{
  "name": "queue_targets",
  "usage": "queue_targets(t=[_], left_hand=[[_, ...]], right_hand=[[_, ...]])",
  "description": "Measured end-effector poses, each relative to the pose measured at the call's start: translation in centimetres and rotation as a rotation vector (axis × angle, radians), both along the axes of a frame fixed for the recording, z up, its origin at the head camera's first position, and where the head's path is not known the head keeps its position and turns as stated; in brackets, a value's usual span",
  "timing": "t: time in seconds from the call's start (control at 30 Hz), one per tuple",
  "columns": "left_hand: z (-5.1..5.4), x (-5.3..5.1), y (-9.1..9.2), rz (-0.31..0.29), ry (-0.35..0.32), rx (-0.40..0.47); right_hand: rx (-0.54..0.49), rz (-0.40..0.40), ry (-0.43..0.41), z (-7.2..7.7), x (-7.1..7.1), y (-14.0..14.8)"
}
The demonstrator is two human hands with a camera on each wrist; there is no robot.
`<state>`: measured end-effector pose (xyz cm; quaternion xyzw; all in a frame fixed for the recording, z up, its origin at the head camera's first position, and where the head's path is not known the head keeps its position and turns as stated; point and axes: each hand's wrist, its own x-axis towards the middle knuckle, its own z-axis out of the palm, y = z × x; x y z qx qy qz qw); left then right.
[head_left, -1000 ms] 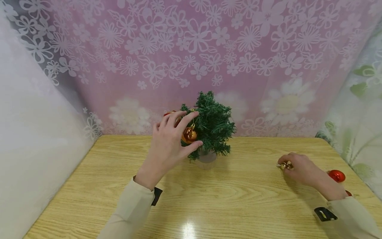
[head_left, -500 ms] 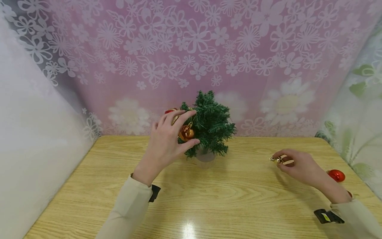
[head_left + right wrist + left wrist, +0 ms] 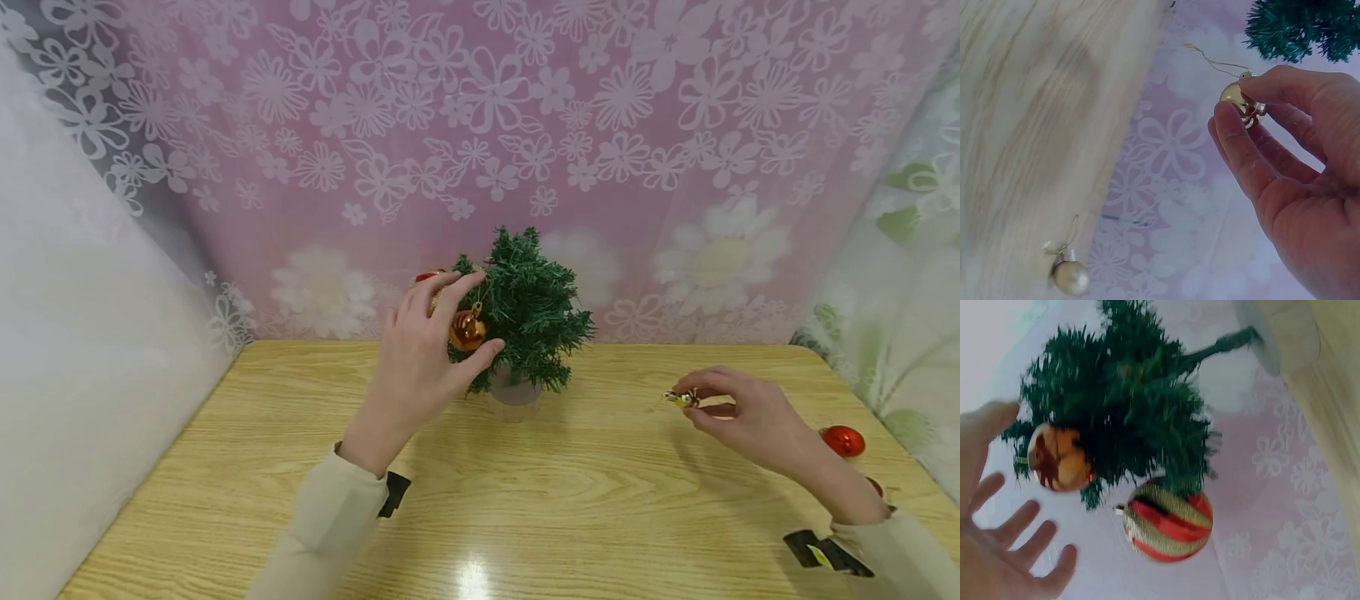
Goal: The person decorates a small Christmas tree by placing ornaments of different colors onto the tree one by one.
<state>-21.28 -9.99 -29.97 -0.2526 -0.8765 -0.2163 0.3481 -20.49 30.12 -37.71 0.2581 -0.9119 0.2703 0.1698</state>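
Observation:
A small green Christmas tree [image 3: 536, 312] stands on a pale base [image 3: 515, 398] at the back of the table. From its left side hang a shiny copper bauble [image 3: 1060, 457] and a gold bauble with red stripes [image 3: 1169, 522]. My left hand [image 3: 423, 358] is beside these branches, fingers spread and thumb apart; in the left wrist view it grips nothing. My right hand [image 3: 757, 421], above the table at the right, pinches a small gold bauble [image 3: 1235, 97] between thumb and fingers. A thin gold loop trails from that bauble, and the fingers hide part of it.
A red bauble [image 3: 843, 441] lies near the right table edge [image 3: 892, 425], with another red one [image 3: 875, 486] partly hidden behind my right wrist. Another gold bauble [image 3: 1070, 277] rests on the wooden table [image 3: 1029, 144]. Flowered pink cloth [image 3: 480, 108] hangs behind the table.
My right hand has lifted the small gold bauble off the table and moved it left toward the tree. The left hand has stayed by the branches, shifting only slightly.

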Motion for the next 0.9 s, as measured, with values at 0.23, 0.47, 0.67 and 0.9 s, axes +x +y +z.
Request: queue_targets(t=[0.23, 0.47, 0.67, 0.9], left_hand=[[-0.8, 0.8, 1.7, -0.138, 0.235, 0.121], [-2.2, 2.1, 3.7, -0.256, 0.318, 0.08], [-4.2, 3.0, 5.2, -0.296, 0.247, -0.016], [-6.6, 3.5, 6.7, -0.315, 0.095, -0.049]], right_hand=[[-0.026, 0.059, 0.079, 0.8, 0.5, -1.1], [-0.105, 0.082, 0.1, 1.7, 1.3, -2.6], [-0.141, 0.114, 0.135, 2.1, 2.2, -3.6], [-0.181, 0.174, 0.16, 2.3, 3.0, -4.5]])
